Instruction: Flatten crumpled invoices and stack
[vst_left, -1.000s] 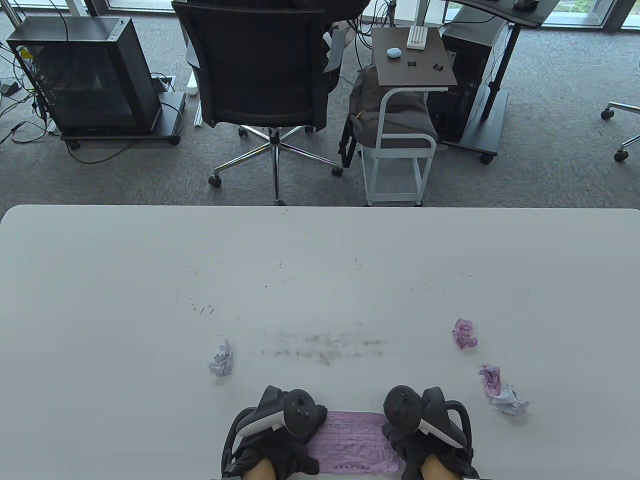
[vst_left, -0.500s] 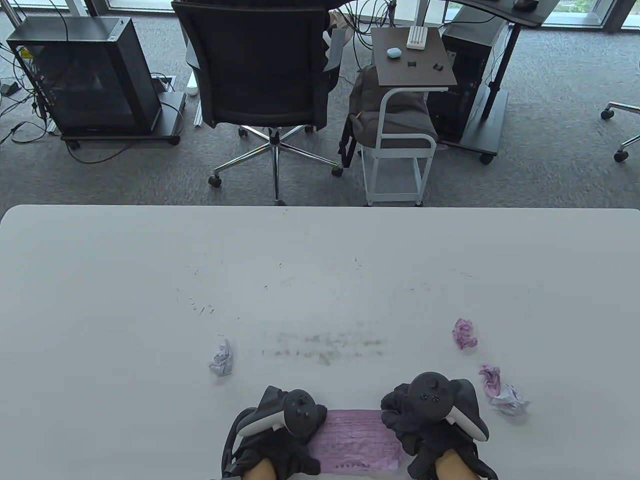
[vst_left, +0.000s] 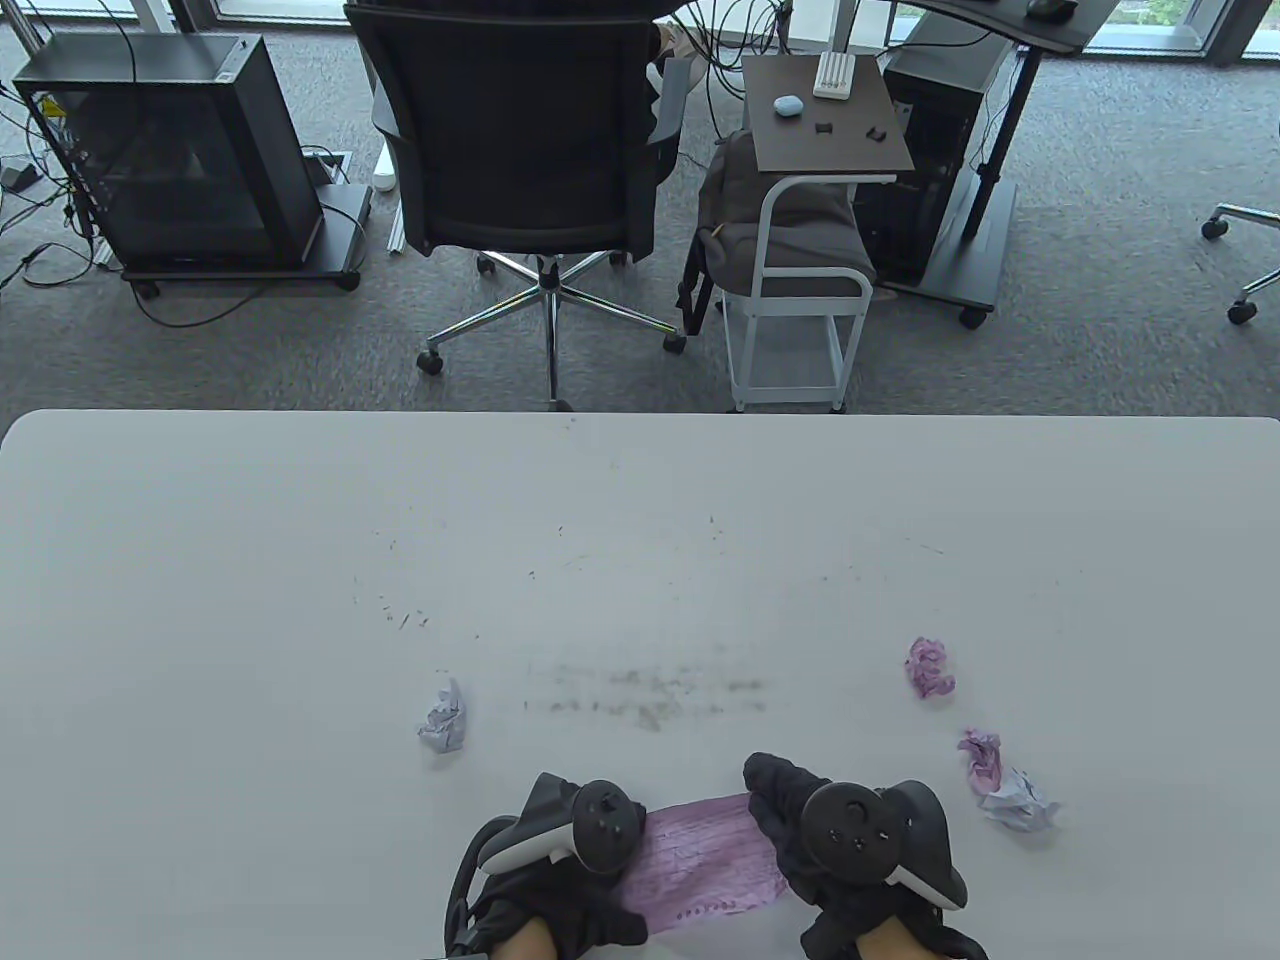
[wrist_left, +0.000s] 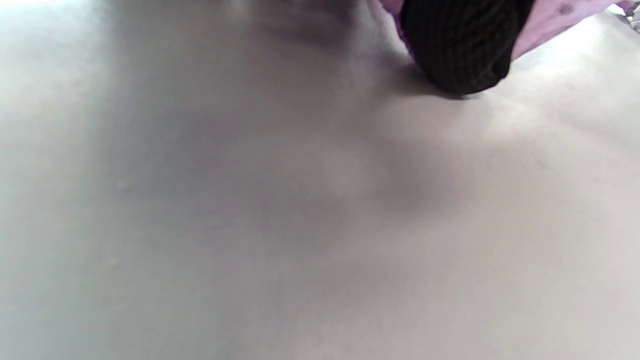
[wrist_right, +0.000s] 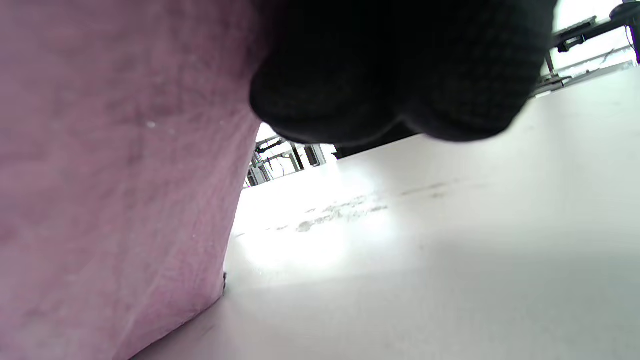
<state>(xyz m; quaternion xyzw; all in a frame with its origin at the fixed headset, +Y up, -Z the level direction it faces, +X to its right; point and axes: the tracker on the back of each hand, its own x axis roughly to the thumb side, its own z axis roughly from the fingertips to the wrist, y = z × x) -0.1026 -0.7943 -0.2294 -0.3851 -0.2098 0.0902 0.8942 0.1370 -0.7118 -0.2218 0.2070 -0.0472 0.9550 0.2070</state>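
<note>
A pink invoice (vst_left: 700, 860), mostly flattened, lies at the table's near edge between both hands. My left hand (vst_left: 620, 852) presses its left edge; in the left wrist view one gloved fingertip (wrist_left: 460, 45) sits on the pink paper (wrist_left: 550, 25). My right hand (vst_left: 780, 812) covers the sheet's right edge with curled fingers and holds it. In the right wrist view the pink sheet (wrist_right: 110, 175) rises off the table beside the bunched fingers (wrist_right: 390, 65). The sheet lies skewed, with its right side further from me.
Crumpled balls lie around: a pale lavender one (vst_left: 445, 720) to the left, a pink one (vst_left: 930, 668) to the right, another pink one (vst_left: 982, 757) and a white one (vst_left: 1020, 802) near my right hand. An office chair (vst_left: 520, 150) and a side cart (vst_left: 800, 300) stand beyond the white table (vst_left: 640, 520).
My right hand has moved left and forward onto the sheet's right edge, and the sheet has turned and lifted there. The left hand has stayed put.
</note>
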